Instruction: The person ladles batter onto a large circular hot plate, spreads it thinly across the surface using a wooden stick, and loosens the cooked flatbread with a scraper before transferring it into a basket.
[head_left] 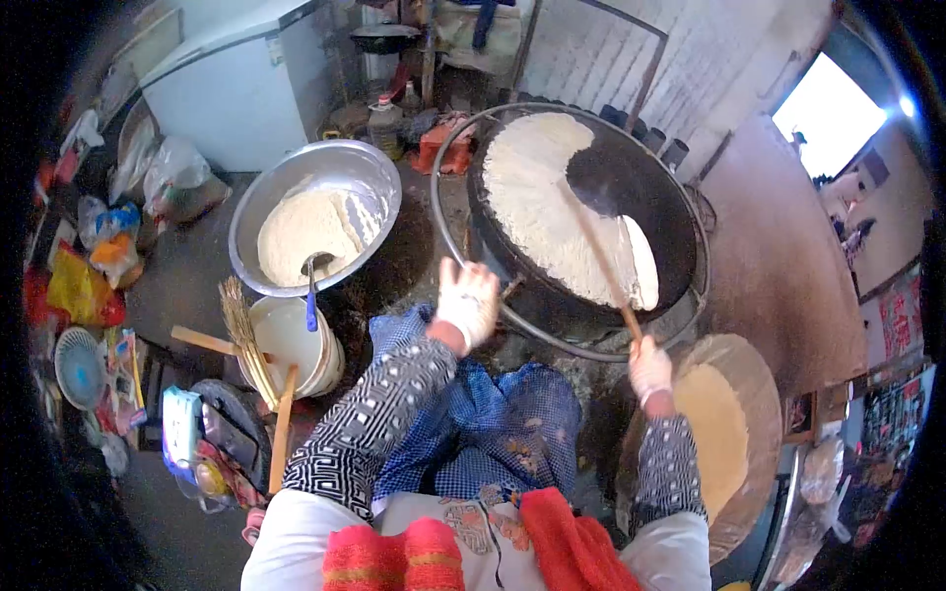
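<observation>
Head view: pale, crescent-shaped batter (532, 187) partly covers the dark griddle (675, 236).

Looks like a rustic kitchen, maybe a small food workshop. Evidence: large round griddle (631, 187) with batter (532, 187) spread on it, metal basin (241, 222) of dough at left, wooden tub (764, 414) near right, white bucket (330, 364) near left. Chest freezer (232, 103) far left, plastic bags (177, 172) along left side, corrugated wall (680, 59) behind griddle.
</observation>
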Motion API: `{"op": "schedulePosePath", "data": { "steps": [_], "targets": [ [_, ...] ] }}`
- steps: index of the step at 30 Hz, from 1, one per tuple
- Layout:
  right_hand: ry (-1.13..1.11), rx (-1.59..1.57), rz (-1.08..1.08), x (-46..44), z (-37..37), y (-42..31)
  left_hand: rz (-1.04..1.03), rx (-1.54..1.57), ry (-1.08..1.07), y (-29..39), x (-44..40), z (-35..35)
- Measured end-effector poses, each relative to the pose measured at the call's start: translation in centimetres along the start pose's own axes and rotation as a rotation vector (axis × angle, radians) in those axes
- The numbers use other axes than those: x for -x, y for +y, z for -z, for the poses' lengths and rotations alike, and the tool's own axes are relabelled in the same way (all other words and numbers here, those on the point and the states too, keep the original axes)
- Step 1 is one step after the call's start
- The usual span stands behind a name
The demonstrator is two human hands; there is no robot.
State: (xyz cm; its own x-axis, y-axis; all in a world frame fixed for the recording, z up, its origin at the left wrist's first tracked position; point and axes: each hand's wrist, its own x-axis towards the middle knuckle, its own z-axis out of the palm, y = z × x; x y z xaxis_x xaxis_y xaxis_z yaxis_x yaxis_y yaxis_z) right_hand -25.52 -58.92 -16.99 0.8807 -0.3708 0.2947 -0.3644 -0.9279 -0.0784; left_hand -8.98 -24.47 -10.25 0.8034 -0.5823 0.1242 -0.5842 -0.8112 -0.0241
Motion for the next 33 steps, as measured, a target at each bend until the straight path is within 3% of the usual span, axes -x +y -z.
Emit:
{"op": "schedulePosePath", "data": {
  "steps": [2,3,4,6,7,11,12,14,18,20,24,25,26,30,31,33],
  "targets": [
    [-0.104,0.023,-0.074,1.1,-2.8,-0.1,-0.133,0.128,0.049,2.8,1.5,-0.9],
    [-0.126,0.048,-0.222,0.8,-1.5,-0.5,-0.187,0.047,0.148,4.1,2.1,-2.8],
    [-0.123,0.019,-0.249,0.0,-3.0,2.2,-0.218,0.041,0.050,5.1,2.8,-4.6],
    [-0.014,0.082,-0.246,-1.6,-2.8,2.4,-0.229,-0.132,0.064,5.7,3.7,-6.3],
    [-0.068,0.077,-0.263,-2.1,-2.2,1.8,-0.232,-0.198,0.041,5.4,3.6,-6.8],
    [-0.197,0.142,-0.149,-0.4,-1.1,-1.6,-0.222,-0.050,0.081,3.1,3.3,-6.1],
    [-0.193,-0.197,-0.298,-0.1,-2.2,-0.5,-0.218,-0.064,0.081,3.0,3.6,-6.3],
    [-0.085,0.116,-0.294,-1.3,-4.1,2.7,-0.215,-0.103,0.096,2.5,2.9,-6.0],
    [-0.058,0.088,-0.224,-3.1,-1.5,0.7,-0.212,-0.115,0.146,1.6,2.1,-5.9],
    [-0.151,0.114,-0.158,-2.4,-1.2,-0.2,-0.194,-0.126,0.161,1.1,1.6,-6.0],
    [-0.085,0.112,-0.302,-3.4,-3.3,2.8,-0.162,-0.182,0.114,0.4,1.4,-6.5],
    [-0.018,0.073,-0.241,-3.7,-3.5,3.2,-0.160,-0.192,0.103,0.1,1.3,-6.6],
    [-0.061,0.025,-0.284,-3.9,-1.9,1.8,-0.159,-0.201,0.096,-0.1,0.9,-6.4],
    [-0.127,0.010,-0.122,-0.1,-1.3,-1.4,-0.100,-0.164,0.072,-1.0,0.1,-6.6],
    [-0.130,-0.267,-0.254,0.4,-2.2,-0.4,-0.089,-0.179,0.080,-1.2,0.2,-6.9],
    [-0.096,-0.017,-0.295,-0.4,-3.0,2.4,-0.072,-0.177,0.085,-1.8,-0.4,-6.8]
  ]
}}
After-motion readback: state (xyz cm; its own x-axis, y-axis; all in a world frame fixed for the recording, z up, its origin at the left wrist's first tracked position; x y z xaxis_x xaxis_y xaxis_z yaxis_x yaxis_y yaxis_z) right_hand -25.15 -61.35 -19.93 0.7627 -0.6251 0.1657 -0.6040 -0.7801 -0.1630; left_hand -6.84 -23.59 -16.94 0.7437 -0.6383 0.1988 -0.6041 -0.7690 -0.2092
